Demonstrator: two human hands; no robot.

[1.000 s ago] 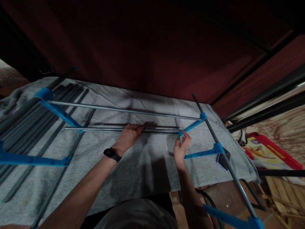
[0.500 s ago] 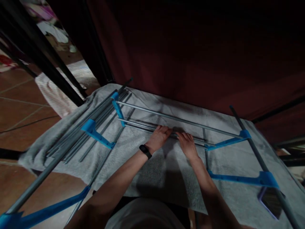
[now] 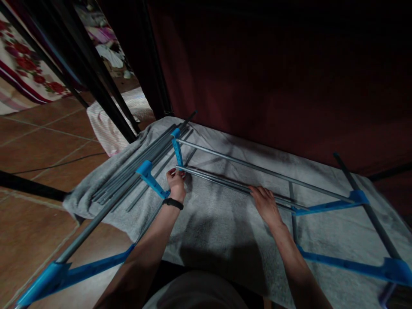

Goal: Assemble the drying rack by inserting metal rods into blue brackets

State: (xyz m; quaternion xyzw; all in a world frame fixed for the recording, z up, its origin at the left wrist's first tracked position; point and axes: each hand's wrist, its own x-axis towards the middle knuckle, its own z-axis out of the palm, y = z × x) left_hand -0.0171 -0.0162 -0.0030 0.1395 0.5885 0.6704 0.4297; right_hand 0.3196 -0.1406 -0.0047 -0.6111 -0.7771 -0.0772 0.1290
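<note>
A rack frame of grey metal rods and blue plastic brackets lies on a grey towel [image 3: 219,223]. My left hand [image 3: 176,183], with a black watch on its wrist, pinches the left end of the nearer cross rod [image 3: 225,182] beside a blue bracket [image 3: 177,149]. My right hand [image 3: 265,204] lies on the same rod further right, its fingers curled over it. A second cross rod [image 3: 257,168] runs parallel behind. Another blue bracket [image 3: 149,177] sits just left of my left hand.
A bundle of loose grey rods [image 3: 135,170] lies along the towel's left side. Blue brackets [image 3: 325,207] join a side pole at the right. Brown floor tiles [image 3: 38,150] lie to the left, and a dark red curtain [image 3: 273,77] hangs behind.
My left hand has slid left along the nearer rod to its end by the blue bracket. My right hand stays on the rod. The view has swung left.
</note>
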